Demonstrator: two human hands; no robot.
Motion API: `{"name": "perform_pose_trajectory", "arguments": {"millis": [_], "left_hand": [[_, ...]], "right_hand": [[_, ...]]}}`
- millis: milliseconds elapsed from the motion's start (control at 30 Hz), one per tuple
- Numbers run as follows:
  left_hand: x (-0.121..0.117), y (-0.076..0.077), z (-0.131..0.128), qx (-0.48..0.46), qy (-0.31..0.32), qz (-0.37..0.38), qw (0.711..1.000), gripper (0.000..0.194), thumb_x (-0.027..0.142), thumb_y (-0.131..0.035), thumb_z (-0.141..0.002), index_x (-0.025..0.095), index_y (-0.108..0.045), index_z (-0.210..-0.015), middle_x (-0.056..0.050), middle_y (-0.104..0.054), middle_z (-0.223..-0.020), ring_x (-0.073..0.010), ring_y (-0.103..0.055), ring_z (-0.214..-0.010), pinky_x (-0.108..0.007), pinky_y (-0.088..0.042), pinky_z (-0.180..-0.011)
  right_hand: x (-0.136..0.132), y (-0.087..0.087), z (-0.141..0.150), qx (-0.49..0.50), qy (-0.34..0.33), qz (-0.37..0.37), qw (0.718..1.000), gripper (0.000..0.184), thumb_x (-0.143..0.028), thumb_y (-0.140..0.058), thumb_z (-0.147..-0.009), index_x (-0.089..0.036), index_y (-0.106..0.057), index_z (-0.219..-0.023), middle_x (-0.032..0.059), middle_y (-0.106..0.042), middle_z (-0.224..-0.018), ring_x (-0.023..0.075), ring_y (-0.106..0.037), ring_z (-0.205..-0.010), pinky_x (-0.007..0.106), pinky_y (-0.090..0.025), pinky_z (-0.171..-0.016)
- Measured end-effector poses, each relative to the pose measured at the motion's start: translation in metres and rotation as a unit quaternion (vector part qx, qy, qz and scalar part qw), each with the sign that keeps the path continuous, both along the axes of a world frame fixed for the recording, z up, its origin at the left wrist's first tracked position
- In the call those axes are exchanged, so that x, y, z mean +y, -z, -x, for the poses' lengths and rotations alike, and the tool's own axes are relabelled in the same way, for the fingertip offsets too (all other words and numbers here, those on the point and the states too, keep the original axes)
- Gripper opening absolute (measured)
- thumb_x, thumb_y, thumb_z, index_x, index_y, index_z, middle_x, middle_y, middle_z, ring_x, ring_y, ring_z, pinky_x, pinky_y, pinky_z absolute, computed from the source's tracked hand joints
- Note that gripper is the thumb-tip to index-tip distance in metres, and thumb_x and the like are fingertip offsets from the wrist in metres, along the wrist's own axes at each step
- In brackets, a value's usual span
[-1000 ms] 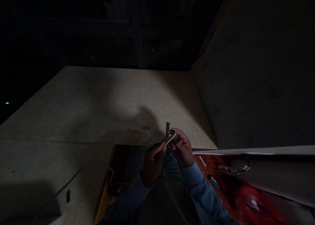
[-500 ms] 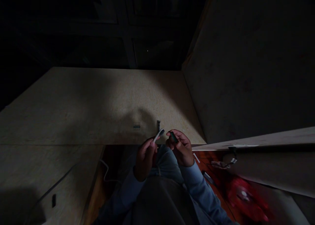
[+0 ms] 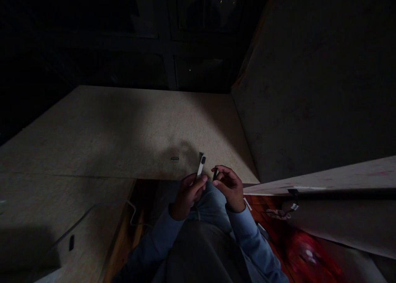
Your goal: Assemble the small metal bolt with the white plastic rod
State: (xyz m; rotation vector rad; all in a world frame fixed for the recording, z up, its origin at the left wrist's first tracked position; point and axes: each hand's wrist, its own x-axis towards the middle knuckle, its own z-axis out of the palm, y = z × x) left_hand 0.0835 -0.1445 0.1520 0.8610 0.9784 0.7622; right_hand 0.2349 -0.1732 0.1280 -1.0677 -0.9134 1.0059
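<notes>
1. Across the middle of the view, the pale tabletop (image 3: 139,122) spreads out in dim light, with soft shadows over it.
2. To the right of the tabletop rises a dark panel (image 3: 315,93); beyond its far edge are dark window panes (image 3: 198,72).
3. At the tabletop's near left, past a seam, lies a second pale surface (image 3: 102,233).
4. On the floor, to the right and nearer than the tabletop, is a shiny red bag (image 3: 309,254), blurred.
5. Over the second surface, nearer than the tabletop, a thin cord (image 3: 89,211) runs and bends down past its edge.
6. By the tabletop's near edge, the left hand (image 3: 187,194) has a narrow grip, thumb and fingers closed on the white stick.
7. By the same edge, to the right, the right hand (image 3: 230,188) pinches the dark strip between thumb and fingertips.
8. Over the tabletop's near edge, the white stick (image 3: 201,166) slants up from the left hand, its dark oval end pointing away from the person.
9. Near that edge too, the dark strip (image 3: 215,174) stands almost upright, apart from the white stick.
10. On the second surface, to the tabletop's near left, rests a small black piece (image 3: 71,242).
11. On the tabletop, towards its near edge, lies a small bar (image 3: 175,159); right of it, a metal piece (image 3: 201,154) is partly hidden behind the white stick.
</notes>
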Motion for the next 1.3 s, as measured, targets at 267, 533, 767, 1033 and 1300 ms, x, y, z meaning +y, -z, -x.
{"name": "perform_pose_trajectory", "arguments": {"millis": [267, 533, 767, 1033, 1300], "left_hand": [[-0.003, -0.001, -0.012, -0.037, 0.041, 0.018, 0.998, 0.047, 0.058, -0.076, -0.069, 0.017, -0.053, -0.063, 0.011, -0.033, -0.040, -0.0022, -0.022, -0.035, -0.020, -0.015, -0.038], [-0.003, 0.003, -0.008, -0.052, 0.055, 0.008, 0.997, 0.042, 0.054, -0.073, -0.073, 0.017, -0.056, -0.065, 0.011, -0.033, -0.039, -0.0029, -0.023, -0.034, -0.020, -0.015, -0.037], [-0.005, 0.007, -0.009, -0.045, 0.035, -0.013, 0.998, 0.050, 0.063, -0.072, -0.072, 0.017, -0.053, -0.064, 0.010, -0.033, -0.040, -0.0036, -0.024, -0.035, -0.021, -0.015, -0.037], [-0.005, 0.011, -0.007, -0.030, -0.027, -0.046, 0.998, 0.055, 0.071, -0.066, -0.076, 0.017, -0.057, -0.069, 0.011, -0.030, -0.041, -0.0036, -0.021, -0.037, -0.021, -0.014, -0.039], [0.001, 0.014, -0.011, -0.017, -0.069, -0.063, 0.995, 0.057, 0.072, -0.067, -0.075, 0.015, -0.059, -0.069, 0.010, -0.031, -0.043, -0.0035, -0.022, -0.039, -0.020, -0.016, -0.039]], "right_hand": [[-0.013, 0.001, -0.008, -0.105, -0.007, -0.031, 0.994, 0.041, -0.022, -0.081, -0.077, -0.028, -0.070, -0.117, 0.0026, -0.068, -0.099, 0.0105, -0.055, -0.066, 0.028, -0.051, -0.068], [-0.013, -0.002, -0.008, -0.195, -0.034, -0.072, 0.978, 0.043, -0.020, -0.078, -0.081, -0.031, -0.068, -0.122, 0.0016, -0.061, -0.095, 0.0123, -0.056, -0.070, 0.028, -0.049, -0.066], [-0.016, -0.006, -0.008, -0.225, -0.030, -0.084, 0.970, 0.043, -0.024, -0.077, -0.084, -0.031, -0.065, -0.125, 0.0018, -0.063, -0.094, 0.0135, -0.058, -0.072, 0.029, -0.051, -0.068], [-0.019, -0.021, -0.009, -0.246, -0.007, -0.060, 0.967, 0.019, -0.024, -0.070, -0.089, -0.025, -0.069, -0.107, 0.0037, -0.068, -0.092, 0.0150, -0.065, -0.074, 0.029, -0.054, -0.069], [-0.016, -0.023, -0.011, -0.213, -0.029, -0.073, 0.974, 0.006, -0.020, -0.068, -0.090, -0.024, -0.072, -0.092, 0.0046, -0.072, -0.091, 0.0179, -0.069, -0.083, 0.031, -0.055, -0.075]]}}
